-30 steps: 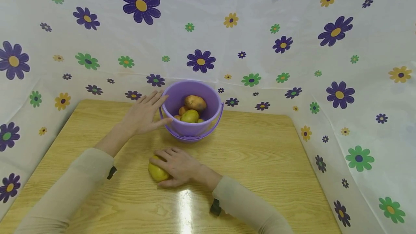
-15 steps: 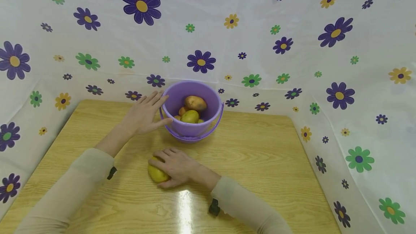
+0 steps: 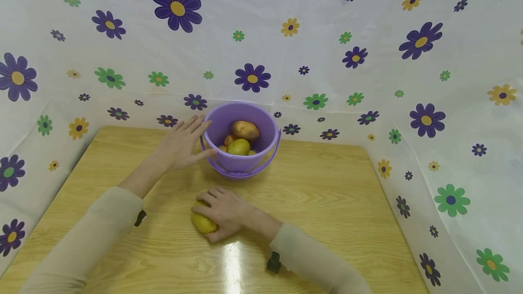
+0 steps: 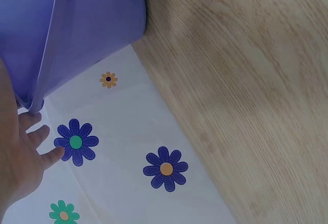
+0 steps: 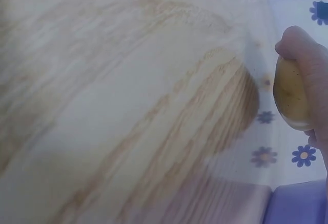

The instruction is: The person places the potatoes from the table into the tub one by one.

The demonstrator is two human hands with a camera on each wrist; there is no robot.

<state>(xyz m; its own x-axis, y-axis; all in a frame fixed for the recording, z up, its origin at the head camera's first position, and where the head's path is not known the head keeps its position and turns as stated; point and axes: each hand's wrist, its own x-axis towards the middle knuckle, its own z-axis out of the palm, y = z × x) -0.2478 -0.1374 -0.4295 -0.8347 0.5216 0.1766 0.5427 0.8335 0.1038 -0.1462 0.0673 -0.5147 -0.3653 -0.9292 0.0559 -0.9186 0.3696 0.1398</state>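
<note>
In the head view, a yellow-green rounded fruit (image 3: 203, 222) is gripped from its right side by my right hand (image 3: 229, 213). The right wrist view shows the thumb curled over the same fruit (image 5: 290, 93), whose skin has tiny dark specks. Whether it touches the table cannot be told. Farther back, a purple bucket (image 3: 241, 163) stands upright, its handle hanging down in front. Inside lie a brownish oblong piece (image 3: 245, 129), a yellow-green one (image 3: 239, 147) and others partly hidden. My left hand (image 3: 181, 143) rests with extended fingers against the bucket's left rim.
The wooden table (image 3: 327, 203) has a bright reflection near its front. A white sheet (image 3: 269, 44) printed with flowers rises behind the bucket and along both sides. Table surface stretches to the right of both hands.
My right hand has shifted slightly right and nearer the front of the table, carrying the yellow-green fruit with it. My left hand and the bucket stay in place.
</note>
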